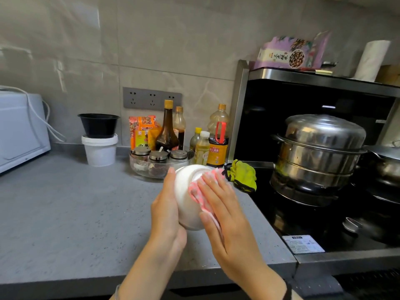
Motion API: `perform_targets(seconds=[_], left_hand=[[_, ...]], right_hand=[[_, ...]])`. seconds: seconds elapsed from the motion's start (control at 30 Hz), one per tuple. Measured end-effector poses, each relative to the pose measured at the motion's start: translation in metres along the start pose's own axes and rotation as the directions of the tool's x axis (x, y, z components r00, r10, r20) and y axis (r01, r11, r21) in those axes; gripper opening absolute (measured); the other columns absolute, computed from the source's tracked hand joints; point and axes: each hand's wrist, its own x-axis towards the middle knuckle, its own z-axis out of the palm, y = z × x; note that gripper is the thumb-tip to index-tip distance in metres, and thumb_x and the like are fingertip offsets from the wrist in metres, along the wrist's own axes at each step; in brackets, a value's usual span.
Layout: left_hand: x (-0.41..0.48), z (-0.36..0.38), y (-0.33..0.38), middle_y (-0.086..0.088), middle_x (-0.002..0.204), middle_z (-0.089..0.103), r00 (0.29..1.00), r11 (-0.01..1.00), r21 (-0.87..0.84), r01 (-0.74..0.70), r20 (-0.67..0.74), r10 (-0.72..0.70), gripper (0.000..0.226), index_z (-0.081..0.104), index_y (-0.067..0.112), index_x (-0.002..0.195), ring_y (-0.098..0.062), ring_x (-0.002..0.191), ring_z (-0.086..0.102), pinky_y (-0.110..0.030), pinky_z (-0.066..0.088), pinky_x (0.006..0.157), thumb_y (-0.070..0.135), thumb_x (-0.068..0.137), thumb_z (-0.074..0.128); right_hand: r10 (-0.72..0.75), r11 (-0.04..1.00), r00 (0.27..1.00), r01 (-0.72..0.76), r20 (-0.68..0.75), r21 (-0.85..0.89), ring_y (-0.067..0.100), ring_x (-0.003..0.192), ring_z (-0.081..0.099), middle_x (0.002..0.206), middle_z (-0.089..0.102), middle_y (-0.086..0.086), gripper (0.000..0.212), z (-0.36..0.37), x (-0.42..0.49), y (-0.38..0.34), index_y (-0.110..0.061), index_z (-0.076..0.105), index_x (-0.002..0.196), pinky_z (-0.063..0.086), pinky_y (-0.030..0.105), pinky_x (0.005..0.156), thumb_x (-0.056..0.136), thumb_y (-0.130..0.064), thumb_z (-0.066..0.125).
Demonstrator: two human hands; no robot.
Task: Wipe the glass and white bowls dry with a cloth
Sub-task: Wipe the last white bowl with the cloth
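Two hands: the left hand [166, 211] lies along the far side of the bowl from the steamer pot [320, 152], fingers straight, propping it; the right hand [225, 215] is flat on the pot-facing side, fingers stretched out, pressing the cloth on.
White bowl [186, 191]: one, held between the palms above the grey counter [65, 213], well apart from the pot and nearer the person.
Bowl's heading: outer wall turned up toward the head camera; from where I stand I cannot tell where the mouth faces. Its visible outline runs longer from the person toward the wall.
Cloth [195, 191]: one, pink and white, pinned between the right hand and the bowl.
Yellow-green rag [242, 174]: one, crumpled between the bowl and the pot.
Bottles [167, 131]: five, upright, against the wall beyond the rag from the pot.
Glass dish [138, 169]: one, just below the bottles, holding three lidded jars [158, 155].
White tub [99, 150]: one, farther from the pot, with one black bowl [98, 125] set on top.
Microwave [19, 131]: one, farthest from the pot.
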Motion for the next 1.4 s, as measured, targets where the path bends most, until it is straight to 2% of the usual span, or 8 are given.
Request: perform_targets(seconds=[0.17, 0.63, 0.83, 1.03, 1.13, 1.2, 1.3, 1.4], left_hand=[[0.003, 0.002, 0.001, -0.013, 0.089, 0.075, 0.999, 1.000, 0.015, 0.007, 0.035, -0.008, 0.045, 0.068, 0.014, 0.102, -0.028, 0.082, 0.072, -0.039, 0.055, 0.070, 0.055, 0.086, 0.056], [0.017, -0.006, 0.007, -0.013, 0.097, 0.074, 1.000, 1.000, 0.026, 0.006, 0.017, -0.006, 0.054, 0.066, 0.015, 0.114, -0.029, 0.090, 0.071, -0.043, 0.055, 0.079, 0.060, 0.085, 0.054], [0.015, -0.007, 0.000, -0.015, 0.099, 0.073, 0.984, 0.989, 0.012, 0.144, 0.100, -0.145, 0.059, 0.069, 0.008, 0.107, -0.027, 0.089, 0.072, -0.041, 0.053, 0.079, 0.060, 0.084, 0.058], [0.020, -0.015, 0.003, -0.014, 0.100, 0.073, 0.979, 0.994, 0.075, 0.078, 0.185, -0.091, 0.048, 0.069, 0.009, 0.106, -0.025, 0.088, 0.072, -0.039, 0.054, 0.080, 0.052, 0.089, 0.055], [0.020, -0.025, 0.000, -0.016, 0.100, 0.073, 0.982, 0.986, 0.159, 0.046, 0.173, -0.073, 0.045, 0.069, 0.012, 0.109, -0.029, 0.089, 0.071, -0.042, 0.055, 0.080, 0.050, 0.089, 0.054], [0.022, -0.036, -0.003, -0.016, 0.102, 0.072, 0.988, 0.982, 0.178, 0.055, 0.134, -0.080, 0.046, 0.068, 0.011, 0.113, -0.029, 0.094, 0.070, -0.041, 0.052, 0.086, 0.048, 0.090, 0.052], [0.031, -0.056, -0.001, -0.014, 0.107, 0.071, 0.999, 0.991, 0.127, 0.035, 0.037, -0.040, 0.044, 0.066, 0.010, 0.115, -0.023, 0.098, 0.068, -0.036, 0.051, 0.084, 0.045, 0.093, 0.050], [0.035, -0.067, 0.000, -0.006, 0.096, 0.073, 0.999, 0.988, 0.146, -0.039, 0.019, 0.037, 0.032, 0.069, 0.017, 0.095, -0.016, 0.086, 0.069, -0.033, 0.050, 0.078, 0.043, 0.093, 0.053]], right_hand=[[0.006, 0.993, 0.999, -0.002, 0.039, -0.121, 0.011, 0.146, 0.018, 0.154, 0.032, -0.003, 0.051, -0.010, 0.016, 0.009, -0.014, 0.038, 0.146, 0.021, 0.038, 0.118, 0.106, -0.037, 0.017], [0.015, 0.995, 0.999, -0.018, -0.032, -0.094, 0.016, 0.147, 0.018, 0.155, 0.031, 0.001, 0.050, -0.002, 0.009, 0.009, -0.011, 0.039, 0.145, 0.022, 0.035, 0.118, 0.106, -0.035, 0.021], [-0.207, 0.907, 0.974, 0.225, 0.088, -0.356, 0.024, 0.147, 0.019, 0.156, 0.029, 0.004, 0.045, 0.013, 0.011, 0.003, -0.020, 0.038, 0.146, 0.017, 0.047, 0.118, 0.105, -0.033, 0.027], [-0.017, 0.971, 0.998, 0.030, 0.056, -0.236, 0.014, 0.147, 0.016, 0.156, 0.029, -0.004, 0.047, 0.016, 0.023, 0.002, -0.031, 0.044, 0.142, 0.016, 0.038, 0.119, 0.103, -0.042, 0.021], [0.224, 0.967, 0.970, -0.233, 0.095, 0.099, 0.000, 0.130, 0.036, 0.138, 0.042, -0.019, 0.042, 0.013, 0.029, 0.006, -0.035, 0.052, 0.131, 0.034, 0.021, 0.101, 0.100, -0.044, 0.024], [0.359, 0.845, 0.923, -0.384, 0.138, 0.373, -0.003, 0.108, 0.049, 0.114, 0.051, -0.019, 0.035, 0.012, 0.032, 0.020, -0.032, 0.058, 0.118, 0.040, 0.018, 0.088, 0.098, -0.039, 0.030], [0.374, 0.836, 0.920, -0.388, 0.114, 0.389, -0.001, 0.103, 0.052, 0.109, 0.053, -0.007, 0.031, 0.020, 0.016, 0.046, -0.033, 0.060, 0.111, 0.042, 0.016, 0.087, 0.098, -0.036, 0.032], [0.454, 0.797, 0.859, -0.510, 0.236, 0.323, 0.003, 0.113, 0.051, 0.116, 0.050, -0.014, 0.039, 0.035, -0.009, 0.063, -0.040, 0.058, 0.115, 0.045, 0.033, 0.097, 0.093, -0.058, 0.033]])
